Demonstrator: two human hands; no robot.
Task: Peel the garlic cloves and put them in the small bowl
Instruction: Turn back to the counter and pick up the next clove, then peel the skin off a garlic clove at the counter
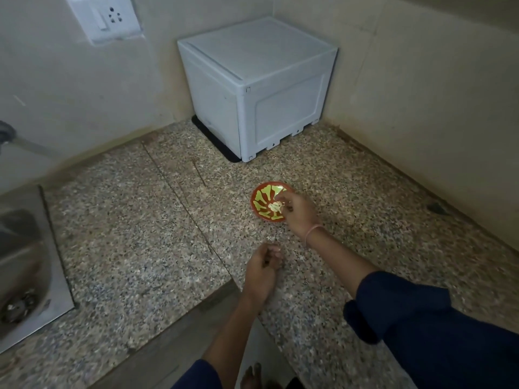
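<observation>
A small red bowl (261, 202) with a green pattern stands on the speckled stone counter. Pale peeled garlic cloves (273, 206) lie in its middle. My right hand (297, 213) reaches over the bowl's right side, and its fingertips pinch a clove down among the others. My left hand (262, 269) rests on the counter just in front of the bowl, near the inner corner of the edge. Its fingers are curled inward, and I cannot make out whether anything is in them.
A white plastic box (258, 88) on a dark mat fills the back corner. A steel sink (25, 262) is set into the counter at the left. A wall socket (105, 18) is mounted above. The counter edge (196, 301) cuts in just behind my left wrist.
</observation>
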